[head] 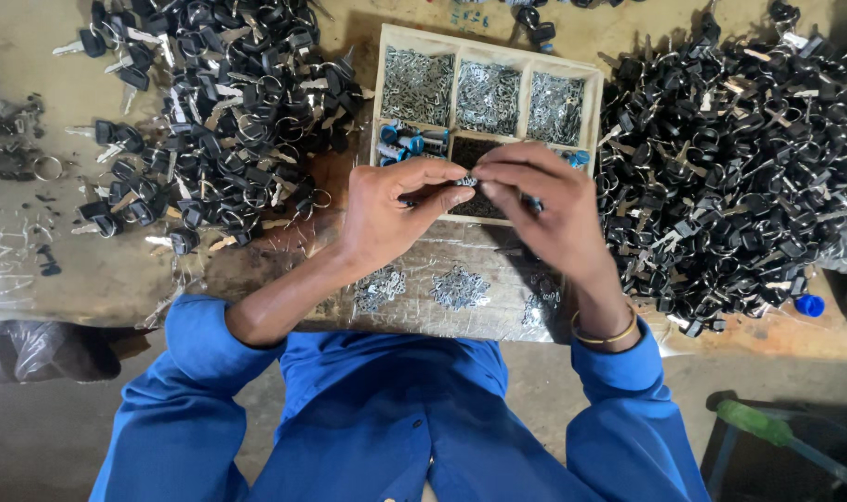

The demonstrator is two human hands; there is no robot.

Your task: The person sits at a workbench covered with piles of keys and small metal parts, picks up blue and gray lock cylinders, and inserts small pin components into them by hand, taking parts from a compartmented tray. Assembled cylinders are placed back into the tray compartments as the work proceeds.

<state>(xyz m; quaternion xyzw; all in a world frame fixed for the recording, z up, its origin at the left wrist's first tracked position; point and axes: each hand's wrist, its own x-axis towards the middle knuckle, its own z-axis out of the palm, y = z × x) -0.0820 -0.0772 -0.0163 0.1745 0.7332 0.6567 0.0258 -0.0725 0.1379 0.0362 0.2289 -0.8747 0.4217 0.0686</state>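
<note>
The person wears a bright blue work shirt [396, 418], its long sleeves pushed up to the forearms (creased and bunched at the cuffs). A thin gold-coloured bangle [607, 333] circles the right wrist; both hands are bare.

A small silvery metal part [467, 180], pinched between the fingertips of my left grip [391, 209] and right grip [535, 209], sits raised just above the wooden compartment tray [391, 37].
</note>
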